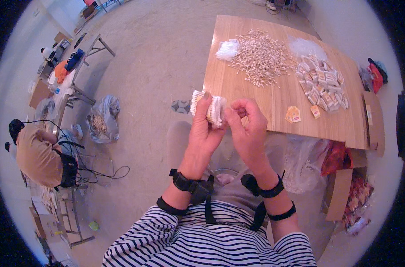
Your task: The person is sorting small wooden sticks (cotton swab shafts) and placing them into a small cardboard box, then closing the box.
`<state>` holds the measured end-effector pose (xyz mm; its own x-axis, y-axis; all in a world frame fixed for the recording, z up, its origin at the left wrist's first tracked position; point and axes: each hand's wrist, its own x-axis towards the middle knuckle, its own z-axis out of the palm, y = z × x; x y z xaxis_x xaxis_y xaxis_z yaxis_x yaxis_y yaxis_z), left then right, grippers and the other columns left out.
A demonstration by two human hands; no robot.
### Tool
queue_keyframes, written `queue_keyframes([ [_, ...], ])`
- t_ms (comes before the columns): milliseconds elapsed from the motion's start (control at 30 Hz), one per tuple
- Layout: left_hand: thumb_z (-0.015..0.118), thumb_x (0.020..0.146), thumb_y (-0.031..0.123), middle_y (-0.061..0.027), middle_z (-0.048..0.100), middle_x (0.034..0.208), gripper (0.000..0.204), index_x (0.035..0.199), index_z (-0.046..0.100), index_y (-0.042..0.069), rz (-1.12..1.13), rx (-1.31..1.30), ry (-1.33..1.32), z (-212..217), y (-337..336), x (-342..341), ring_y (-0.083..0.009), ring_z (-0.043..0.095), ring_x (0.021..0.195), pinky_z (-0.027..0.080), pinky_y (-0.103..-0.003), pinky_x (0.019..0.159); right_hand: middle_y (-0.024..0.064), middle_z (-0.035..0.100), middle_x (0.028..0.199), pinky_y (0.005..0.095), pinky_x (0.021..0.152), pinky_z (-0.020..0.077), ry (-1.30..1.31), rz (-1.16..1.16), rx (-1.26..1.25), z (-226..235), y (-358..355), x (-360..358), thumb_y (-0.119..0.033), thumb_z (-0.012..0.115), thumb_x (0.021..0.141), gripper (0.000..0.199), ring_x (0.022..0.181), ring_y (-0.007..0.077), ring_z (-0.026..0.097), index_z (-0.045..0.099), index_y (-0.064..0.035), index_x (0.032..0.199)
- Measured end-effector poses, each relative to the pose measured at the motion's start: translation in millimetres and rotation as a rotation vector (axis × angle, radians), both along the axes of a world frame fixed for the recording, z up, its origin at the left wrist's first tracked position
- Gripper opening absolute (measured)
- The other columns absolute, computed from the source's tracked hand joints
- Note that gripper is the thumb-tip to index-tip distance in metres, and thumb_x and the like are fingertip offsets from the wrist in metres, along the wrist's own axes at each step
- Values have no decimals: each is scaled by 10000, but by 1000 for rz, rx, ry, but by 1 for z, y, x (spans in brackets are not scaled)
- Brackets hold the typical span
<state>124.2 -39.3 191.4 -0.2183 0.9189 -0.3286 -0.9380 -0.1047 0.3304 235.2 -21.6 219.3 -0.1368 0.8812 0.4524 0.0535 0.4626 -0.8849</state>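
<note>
Above my lap, my left hand [203,129] is wrapped round a small pack of cotton swabs [217,109], with the thumb across its front. White swab tips show at the pack's left end, and its right end looks like crumpled clear film. My right hand [248,122] is right beside that end, thumb and forefinger pinched together against it. Whatever lies between those fingertips is too small to make out. A loose heap of cotton swabs [262,58] covers the far part of the wooden table [273,102]. To its right are many filled swab packs [324,82].
Yellow-and-white cards [293,114] lie near the table's front edge. Clear bags rest by the heap, including a white bundle [228,50]. Below the table stand a bag of swabs [302,169] and cardboard boxes [339,196]. A co-worker [44,153] sits at left, near cables and another bag [102,120].
</note>
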Motion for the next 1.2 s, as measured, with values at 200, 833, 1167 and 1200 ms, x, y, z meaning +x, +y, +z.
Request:
queue_keyframes([
  [200, 647, 936, 343, -91, 616, 1038, 401, 1196, 512, 69, -55, 126, 250, 7, -8, 7, -222, 643, 897, 571, -378, 786, 91, 598, 754, 325, 595, 485, -189, -73, -31, 1, -10, -5, -162, 770, 781, 248, 654, 184, 587, 587, -21, 870],
  [833, 640, 942, 383, -71, 653, 1064, 410, 1194, 538, 76, -35, 142, 190, -19, 10, 24, -189, 660, 944, 566, -329, 813, 20, 606, 706, 250, 590, 477, 198, 104, -325, -16, 11, 10, -58, 701, 806, 105, 653, 87, 567, 609, -9, 793],
  [1167, 668, 928, 355, -53, 639, 1109, 401, 1194, 548, 79, -78, 126, 187, -31, 20, 32, -170, 626, 1017, 530, -342, 878, 53, 594, 695, 299, 595, 465, 38, 83, -289, -26, 33, 28, -74, 698, 791, 132, 643, 149, 567, 596, 9, 779],
  [1200, 681, 915, 330, -47, 633, 1126, 402, 1197, 549, 76, -89, 90, 255, -36, 20, 27, -167, 615, 1022, 519, -339, 881, 68, 594, 688, 316, 594, 464, -7, 68, -245, -23, 37, 31, -79, 701, 786, 148, 636, 176, 573, 588, 14, 768],
])
